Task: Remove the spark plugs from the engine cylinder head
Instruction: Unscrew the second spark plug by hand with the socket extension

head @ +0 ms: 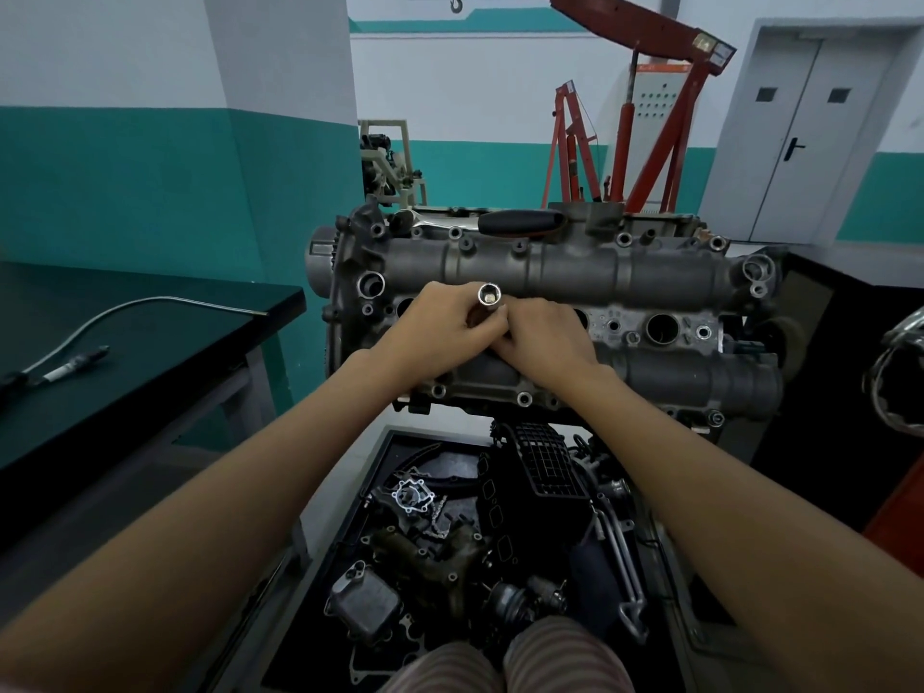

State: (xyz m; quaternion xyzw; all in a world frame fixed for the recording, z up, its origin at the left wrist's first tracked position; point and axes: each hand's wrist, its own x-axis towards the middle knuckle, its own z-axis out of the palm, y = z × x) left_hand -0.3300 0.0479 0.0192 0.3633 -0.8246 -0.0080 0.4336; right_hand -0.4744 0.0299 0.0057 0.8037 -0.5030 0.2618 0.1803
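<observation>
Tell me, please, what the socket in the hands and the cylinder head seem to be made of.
Socket: probably chromed steel; bright, mirror-like shine on its open end.
Cylinder head: likely cast aluminium; dull grey, slightly rough surface with moulded ribs and bosses, unpainted.

The spark plug socket is a shiny chrome tube, held nearly upright with its open end facing up just above the fingertips; its lower part is hidden between the fingers of both hands. The engine cylinder head is a grey cast-metal block lying lengthwise under the fingers, with two long cam housings. A dark round plug well gapes well right of the fingers.
</observation>
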